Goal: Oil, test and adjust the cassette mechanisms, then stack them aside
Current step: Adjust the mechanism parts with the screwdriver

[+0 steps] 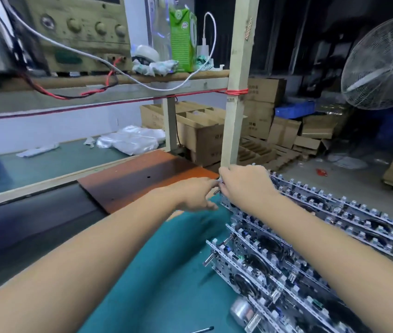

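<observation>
teal mat [166,272] carries rows of cassette mechanisms [298,248] stacked at the right. both hands meet at the far end of the stack: right hand [246,183] curls over a mechanism's corner, left hand [197,195] pinches a small metal part there. probably adjusting or stacking. next calls for a steady, fine grip. wooden post [233,104] stands just behind, crowding the reach; a brown board [142,176] lies left.

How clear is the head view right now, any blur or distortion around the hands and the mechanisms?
Head view: wide-angle bend bows the wooden post; left hand and right hand slightly motion-soft; stacked cassette mechanisms smear toward the lower right; background dim.
</observation>
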Demonstrator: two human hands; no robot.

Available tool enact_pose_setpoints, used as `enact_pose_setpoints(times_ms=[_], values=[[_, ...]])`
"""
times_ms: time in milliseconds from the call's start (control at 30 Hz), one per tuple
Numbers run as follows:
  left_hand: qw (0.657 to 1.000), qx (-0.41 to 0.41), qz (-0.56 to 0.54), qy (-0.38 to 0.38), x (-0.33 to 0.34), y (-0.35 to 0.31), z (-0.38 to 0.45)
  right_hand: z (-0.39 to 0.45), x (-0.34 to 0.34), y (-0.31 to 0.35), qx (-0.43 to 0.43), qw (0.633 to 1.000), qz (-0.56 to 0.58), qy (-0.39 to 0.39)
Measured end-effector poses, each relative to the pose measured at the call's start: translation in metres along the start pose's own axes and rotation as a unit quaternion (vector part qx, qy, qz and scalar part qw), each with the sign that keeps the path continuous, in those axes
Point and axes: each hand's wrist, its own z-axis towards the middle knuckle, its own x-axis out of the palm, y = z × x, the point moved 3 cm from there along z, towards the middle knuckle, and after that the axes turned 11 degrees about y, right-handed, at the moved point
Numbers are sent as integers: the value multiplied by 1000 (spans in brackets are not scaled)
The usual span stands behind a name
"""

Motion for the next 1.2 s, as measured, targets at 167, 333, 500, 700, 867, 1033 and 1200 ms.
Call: enact_pose_setpoints(times_ms=[167, 333, 500, 700, 867, 1033, 1200], values=[[983, -53, -7, -177, -19, -2, -151, -31, -86, 64, -97, 987, 120, -52], [950, -210, 2, -232, 44, -13, -333, -97, -167, 168, -351, 904, 235, -60], [903, -374, -53, -204, 131, -22, -467, -157, -200, 277, -555, 791, 256, -34], [799, -551, -101, -218, 213, -37, -592, -197, -217, 420, -603, 714, 347, 76], [696, -665, -84, -258, 230, -41, -664, -198, -239, 527, -566, 677, 449, 144], [629, -705, -111, -309, 228, -9, -691, -172, -262, 597, -461, 669, 542, 212], [584, -750, -196, -242, 227, 43, -689, -162, -263, 635, -453, 622, 561, 304]])
